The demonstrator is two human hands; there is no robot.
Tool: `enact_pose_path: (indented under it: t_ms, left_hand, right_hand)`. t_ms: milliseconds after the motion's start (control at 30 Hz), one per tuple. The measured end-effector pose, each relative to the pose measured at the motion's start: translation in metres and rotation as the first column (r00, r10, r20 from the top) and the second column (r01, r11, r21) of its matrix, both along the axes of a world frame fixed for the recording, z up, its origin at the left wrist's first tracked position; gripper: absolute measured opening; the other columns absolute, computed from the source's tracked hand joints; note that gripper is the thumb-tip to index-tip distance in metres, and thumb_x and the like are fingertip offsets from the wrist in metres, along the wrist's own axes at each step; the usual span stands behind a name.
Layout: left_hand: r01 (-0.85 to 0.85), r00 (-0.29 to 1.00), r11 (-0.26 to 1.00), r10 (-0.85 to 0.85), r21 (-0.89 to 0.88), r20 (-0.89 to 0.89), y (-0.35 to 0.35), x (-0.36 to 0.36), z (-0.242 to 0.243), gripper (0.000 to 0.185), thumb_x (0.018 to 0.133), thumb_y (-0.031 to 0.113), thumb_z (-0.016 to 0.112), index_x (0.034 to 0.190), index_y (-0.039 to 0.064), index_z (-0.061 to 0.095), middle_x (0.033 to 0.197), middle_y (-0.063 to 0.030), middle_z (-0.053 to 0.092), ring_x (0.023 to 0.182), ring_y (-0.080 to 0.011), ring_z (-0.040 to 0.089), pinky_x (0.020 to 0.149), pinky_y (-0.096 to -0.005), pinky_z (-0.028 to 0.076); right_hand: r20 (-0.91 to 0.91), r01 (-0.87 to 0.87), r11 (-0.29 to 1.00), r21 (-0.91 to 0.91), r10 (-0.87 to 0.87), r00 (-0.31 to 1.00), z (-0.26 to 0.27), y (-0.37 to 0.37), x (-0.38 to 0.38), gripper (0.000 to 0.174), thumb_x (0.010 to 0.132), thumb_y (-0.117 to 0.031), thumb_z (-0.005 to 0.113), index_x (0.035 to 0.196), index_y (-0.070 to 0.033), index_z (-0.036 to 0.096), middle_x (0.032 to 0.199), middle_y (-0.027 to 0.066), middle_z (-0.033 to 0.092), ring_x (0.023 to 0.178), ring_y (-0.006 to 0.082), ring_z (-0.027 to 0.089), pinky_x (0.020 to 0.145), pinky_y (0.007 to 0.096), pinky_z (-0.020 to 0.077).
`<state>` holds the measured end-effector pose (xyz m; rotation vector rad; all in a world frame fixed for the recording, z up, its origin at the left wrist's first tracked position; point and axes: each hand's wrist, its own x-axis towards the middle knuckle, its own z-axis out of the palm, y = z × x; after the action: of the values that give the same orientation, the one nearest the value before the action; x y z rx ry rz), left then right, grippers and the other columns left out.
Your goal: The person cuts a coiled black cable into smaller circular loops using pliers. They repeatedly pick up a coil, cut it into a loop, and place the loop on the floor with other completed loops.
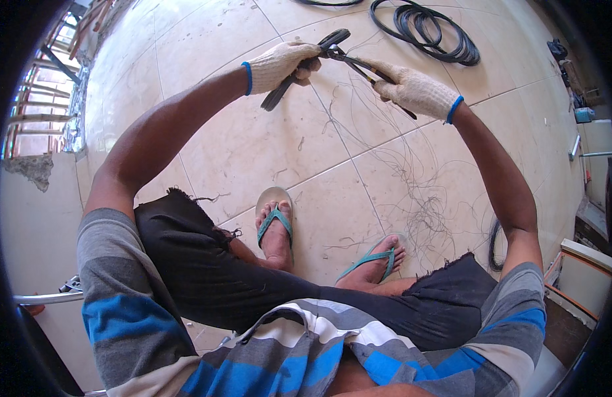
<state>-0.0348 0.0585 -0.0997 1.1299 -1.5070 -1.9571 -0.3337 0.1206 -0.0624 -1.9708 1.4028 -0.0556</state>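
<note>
My left hand (284,64), in a knitted work glove with a blue cuff edge, is closed around a bundle of dark wire (277,97) that sticks out on both sides of the fist. Pincers (354,63) with long handles are held in my gloved right hand (412,88), and their jaws touch the bundle beside my left fingers. The handles stand somewhat apart. Whether the jaws have closed on a wire cannot be told. Thin loose wires (425,198) trail over the tiles below my right hand.
Coils of black wire (427,32) lie on the tiled floor (226,149) beyond my right hand. Another coil (495,245) is partly hidden by my right arm. My sandalled feet rest close to the tangled wires. At the left is a broken wall edge (35,168).
</note>
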Motion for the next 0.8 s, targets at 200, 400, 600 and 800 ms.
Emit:
enact_pose_path:
  t_ms: [200,400,600,800]
  left_hand:
    - [0.004,0.998,1.0,-0.003,-0.024,0.059,0.003,-0.003,0.005,0.033,0.114,0.039,0.05,0.1,0.01,0.059,0.078,0.0051,0.047,0.06,-0.0044,0.039,0.06,-0.0253,0.046]
    - [0.005,0.995,0.998,0.0,-0.057,0.101,0.006,-0.01,0.006,0.03,0.113,0.034,0.054,0.098,0.008,0.06,0.079,0.0026,0.054,0.058,-0.0037,0.042,0.057,-0.0238,0.045]
    - [0.026,0.994,0.999,-0.023,-0.021,0.11,0.005,-0.007,0.002,0.03,0.112,0.032,0.055,0.104,0.004,0.062,0.079,0.0017,0.054,0.058,-0.0037,0.042,0.055,-0.0238,0.043]
    - [-0.032,0.991,0.998,0.038,-0.053,0.13,0.01,-0.013,0.008,0.031,0.112,0.031,0.056,0.102,0.002,0.062,0.079,0.0013,0.054,0.057,-0.0039,0.041,0.054,-0.0238,0.041]
  right_hand:
    - [-0.069,-0.111,0.97,-0.214,0.099,0.993,-0.008,-0.003,-0.005,0.056,0.107,-0.026,0.054,0.162,-0.029,0.044,0.12,0.0204,0.074,0.094,0.0285,0.074,0.084,0.0434,0.0604]
    - [-0.16,-0.168,0.966,-0.197,0.137,0.978,0.011,-0.003,-0.005,0.056,0.105,-0.025,0.056,0.16,-0.026,0.048,0.114,0.0174,0.074,0.089,0.0255,0.073,0.08,0.0404,0.0589]
    - [-0.136,-0.13,0.99,0.056,0.137,0.981,0.033,-0.011,0.0,0.06,0.101,-0.032,0.062,0.158,-0.015,0.051,0.101,0.0112,0.072,0.086,0.0179,0.073,0.077,0.0332,0.0599]
    - [0.066,-0.038,0.993,0.11,0.031,0.997,0.018,-0.007,-0.007,0.058,0.103,-0.03,0.056,0.157,-0.011,0.051,0.092,0.0121,0.07,0.083,0.021,0.072,0.076,0.0354,0.0623]
